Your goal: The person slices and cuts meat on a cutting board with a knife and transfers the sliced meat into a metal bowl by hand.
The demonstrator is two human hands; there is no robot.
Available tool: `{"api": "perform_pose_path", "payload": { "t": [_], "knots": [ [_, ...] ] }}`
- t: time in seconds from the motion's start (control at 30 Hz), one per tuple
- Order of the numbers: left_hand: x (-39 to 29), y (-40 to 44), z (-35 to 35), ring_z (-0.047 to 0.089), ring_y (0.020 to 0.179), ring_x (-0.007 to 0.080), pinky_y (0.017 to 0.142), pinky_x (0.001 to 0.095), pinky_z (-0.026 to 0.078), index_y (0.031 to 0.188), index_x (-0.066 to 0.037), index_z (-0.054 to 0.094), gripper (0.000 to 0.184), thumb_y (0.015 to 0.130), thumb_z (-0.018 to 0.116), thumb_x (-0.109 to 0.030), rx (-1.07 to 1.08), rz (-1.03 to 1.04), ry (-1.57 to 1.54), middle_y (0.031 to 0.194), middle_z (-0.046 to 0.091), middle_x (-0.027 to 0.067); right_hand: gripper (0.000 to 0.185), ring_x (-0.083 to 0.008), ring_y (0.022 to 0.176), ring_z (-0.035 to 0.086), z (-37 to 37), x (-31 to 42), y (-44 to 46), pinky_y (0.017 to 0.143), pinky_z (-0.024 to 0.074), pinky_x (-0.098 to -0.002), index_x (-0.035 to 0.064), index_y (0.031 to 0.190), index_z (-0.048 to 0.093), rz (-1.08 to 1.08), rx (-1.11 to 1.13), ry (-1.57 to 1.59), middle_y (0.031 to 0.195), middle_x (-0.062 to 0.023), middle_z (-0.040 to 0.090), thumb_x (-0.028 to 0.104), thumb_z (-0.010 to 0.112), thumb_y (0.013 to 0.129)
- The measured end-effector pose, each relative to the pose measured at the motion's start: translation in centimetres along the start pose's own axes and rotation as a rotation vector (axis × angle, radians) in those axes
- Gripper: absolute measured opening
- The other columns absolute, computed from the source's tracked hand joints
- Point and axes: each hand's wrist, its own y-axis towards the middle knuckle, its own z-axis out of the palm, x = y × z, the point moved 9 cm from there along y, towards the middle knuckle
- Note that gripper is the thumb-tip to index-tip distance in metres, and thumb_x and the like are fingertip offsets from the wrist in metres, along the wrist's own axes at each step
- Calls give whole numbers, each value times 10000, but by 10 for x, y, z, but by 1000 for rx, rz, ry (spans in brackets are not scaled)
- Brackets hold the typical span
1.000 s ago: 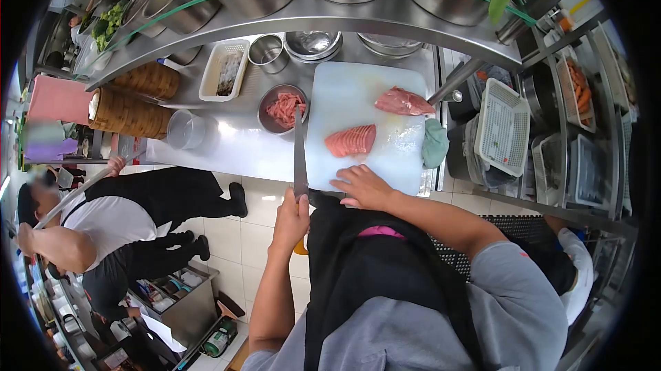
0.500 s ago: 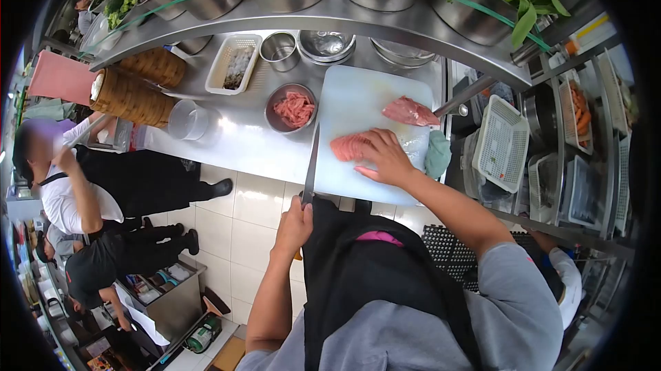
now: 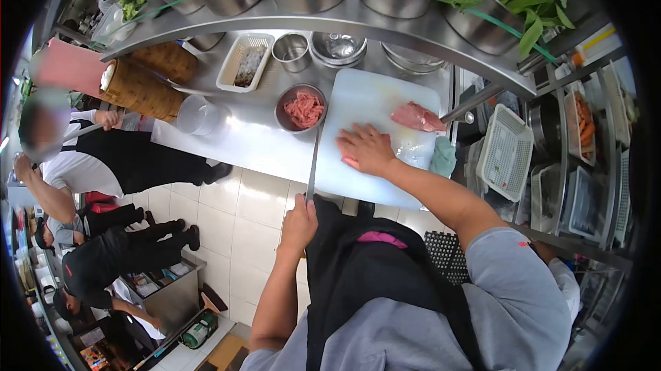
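Note:
My left hand (image 3: pixel 299 223) is closed round the handle of a long knife (image 3: pixel 314 164), its blade pointing away from me along the left edge of the white cutting board (image 3: pixel 344 92). Flat on the board lies my right hand (image 3: pixel 366 151), fingers spread over a piece of raw meat (image 3: pixel 351 162) that is mostly hidden beneath it. A larger chunk of raw meat (image 3: pixel 417 117) rests farther back on the board. Left of the board, a metal bowl (image 3: pixel 280 118) holds cut strips of meat (image 3: pixel 303 109).
A green cloth (image 3: pixel 443 156) touches the board's right side. Behind stand metal bowls (image 3: pixel 337 47), a metal pot (image 3: pixel 291 52) and a white basket (image 3: pixel 226 71). Bamboo steamers (image 3: pixel 141 92) and a clear tub (image 3: pixel 197 115) are at left, near a co-worker (image 3: pixel 131 157). A shelf (image 3: pixel 310 27) overhangs the counter.
My right hand has flattened and spread over the meat piece, covering most of it. My left hand still holds the knife. The co-worker at left has shifted posture, and the view has moved slightly.

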Motion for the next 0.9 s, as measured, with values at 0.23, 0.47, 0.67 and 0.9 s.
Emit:
{"api": "perform_pose_path", "payload": {
  "t": [0.23,0.47,0.67,0.9],
  "knots": [
    [-19,11,22,712,748,530,685,614,583,1122,4,485,222,1029,518,-194,-66,82,272,760,691,333,437,-320,1384,486,-25,-6,0,1199,300,-546,118,1360,617,-39,-55,140,1419,-97,589,329,628,976],
    [-34,8,31,748,727,450,655,541,620,1136,5,496,215,971,546,-123,-15,133,433,753,716,270,298,-264,1147,567,-25,2,4,1037,384,-444,93,1216,653,-45,-109,196,1184,-59,641,209,617,943],
    [-21,36,64,732,721,468,657,575,600,1160,25,465,253,984,554,-132,-15,181,354,747,702,291,273,-259,1142,563,-25,1,4,1031,388,-439,97,1185,668,-30,-113,176,1178,-56,640,214,614,945],
    [-43,21,33,730,771,496,699,591,599,1127,10,456,195,984,527,-104,57,154,414,773,699,319,272,-269,1160,555,-22,1,2,1028,389,-448,92,1176,665,5,-39,208,1178,-65,637,227,623,944]
  ]
}}
